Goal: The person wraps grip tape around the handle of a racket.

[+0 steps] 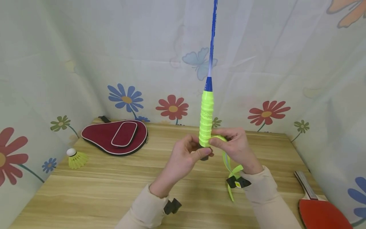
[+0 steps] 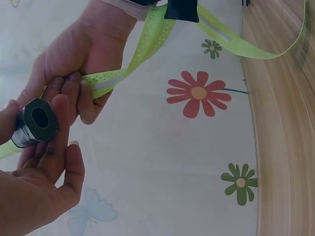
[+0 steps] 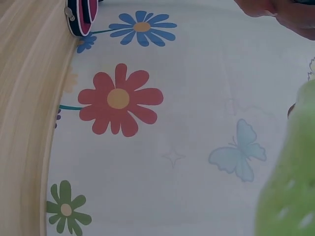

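Observation:
A badminton racket with a blue shaft (image 1: 213, 38) stands upright above the table, its head out of view. Neon-yellow, ridged grip tape (image 1: 206, 117) covers most of its handle. My left hand (image 1: 186, 154) grips the handle's bottom end, where the dark octagonal butt (image 2: 38, 120) shows in the left wrist view. Beside it, my right hand (image 1: 235, 146) pinches the tape against the lower handle. From those fingers a loose tape tail (image 1: 226, 160) with a pale backing strip hangs past the right wrist. Blurred tape (image 3: 290, 191) fills the right wrist view's lower right.
A dark red paddle case (image 1: 97, 135) lies at the table's back left, with a yellow shuttlecock (image 1: 77, 159) near the left edge. A red table tennis paddle (image 1: 323, 213) lies at the front right. A flowered curtain (image 1: 160, 70) hangs behind the wooden table (image 1: 114, 190).

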Tool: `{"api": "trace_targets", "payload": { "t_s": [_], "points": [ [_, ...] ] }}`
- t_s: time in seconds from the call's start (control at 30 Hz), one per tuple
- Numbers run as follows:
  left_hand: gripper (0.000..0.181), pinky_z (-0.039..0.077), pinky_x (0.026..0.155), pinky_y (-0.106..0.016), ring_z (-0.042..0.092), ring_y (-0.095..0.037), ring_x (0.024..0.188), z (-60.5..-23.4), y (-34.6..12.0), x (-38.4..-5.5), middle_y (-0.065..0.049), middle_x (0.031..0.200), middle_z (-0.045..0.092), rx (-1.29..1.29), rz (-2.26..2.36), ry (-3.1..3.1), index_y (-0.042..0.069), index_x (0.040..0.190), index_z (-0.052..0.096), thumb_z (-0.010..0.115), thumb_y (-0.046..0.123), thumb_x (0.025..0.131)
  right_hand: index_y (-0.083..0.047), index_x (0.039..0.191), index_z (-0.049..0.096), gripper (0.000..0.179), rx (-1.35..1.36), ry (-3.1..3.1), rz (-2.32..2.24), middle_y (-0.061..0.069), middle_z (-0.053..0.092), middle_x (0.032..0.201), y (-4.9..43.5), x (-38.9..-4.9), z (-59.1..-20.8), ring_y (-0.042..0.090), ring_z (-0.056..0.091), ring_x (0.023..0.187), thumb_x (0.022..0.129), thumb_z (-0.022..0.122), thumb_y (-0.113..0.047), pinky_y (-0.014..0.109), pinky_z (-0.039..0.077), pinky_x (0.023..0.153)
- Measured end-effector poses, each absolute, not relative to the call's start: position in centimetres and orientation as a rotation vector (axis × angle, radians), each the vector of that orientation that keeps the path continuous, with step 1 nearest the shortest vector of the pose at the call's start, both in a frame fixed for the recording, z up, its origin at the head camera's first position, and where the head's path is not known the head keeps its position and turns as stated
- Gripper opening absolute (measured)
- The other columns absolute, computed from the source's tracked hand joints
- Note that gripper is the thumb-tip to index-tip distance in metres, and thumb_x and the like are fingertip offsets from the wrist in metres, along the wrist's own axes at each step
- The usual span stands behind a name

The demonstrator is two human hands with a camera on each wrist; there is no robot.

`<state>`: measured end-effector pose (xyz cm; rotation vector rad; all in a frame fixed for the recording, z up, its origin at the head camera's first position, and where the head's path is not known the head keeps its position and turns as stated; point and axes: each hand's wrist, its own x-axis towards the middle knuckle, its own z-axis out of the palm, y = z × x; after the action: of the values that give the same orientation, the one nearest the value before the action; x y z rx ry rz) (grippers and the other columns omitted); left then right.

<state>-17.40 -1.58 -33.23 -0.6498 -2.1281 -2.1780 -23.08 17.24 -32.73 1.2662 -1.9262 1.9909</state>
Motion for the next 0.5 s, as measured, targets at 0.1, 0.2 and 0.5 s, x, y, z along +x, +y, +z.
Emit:
{"api": "trace_targets", "payload": {
  "t_s": [0.1,0.2,0.5],
  "points": [
    [0.02,0.057,0.076,-0.038,0.07,-0.025,0.086,-33.21,-1.59,-17.32,-0.016,0.094,0.07,-0.702,-2.213,-2.097,-0.003,0.104,0.054,0.066,0.007,0.092,-0.013,0.104,0.076,0.019,1.286,-1.912,2.01,0.006,0.073,0.1,17.29,-23.17,-32.7,0.017,0.07,0.082,0.086,0.075,-0.014,0.026,0.055,0.066],
    [0.019,0.057,0.077,-0.039,0.07,-0.027,0.087,-33.15,-1.6,-17.24,-0.018,0.094,0.069,-0.757,-2.235,-2.064,-0.004,0.106,0.053,0.064,0.006,0.093,-0.017,0.104,0.076,0.018,1.302,-1.902,2.021,0.004,0.074,0.099,17.3,-23.22,-32.63,0.015,0.069,0.079,0.086,0.075,-0.017,0.024,0.053,0.063],
    [0.015,0.055,0.082,-0.039,0.069,-0.026,0.09,-33.13,-1.81,-17.11,-0.016,0.095,0.069,-0.924,-2.22,-2.074,-0.004,0.112,0.055,0.054,0.002,0.098,-0.004,0.111,0.067,0.03,1.517,-1.911,2.062,0.006,0.07,0.086,17.11,-23.4,-32.59,0.018,0.06,0.056,0.09,0.068,-0.026,0.029,0.05,0.047]
  ]
}}
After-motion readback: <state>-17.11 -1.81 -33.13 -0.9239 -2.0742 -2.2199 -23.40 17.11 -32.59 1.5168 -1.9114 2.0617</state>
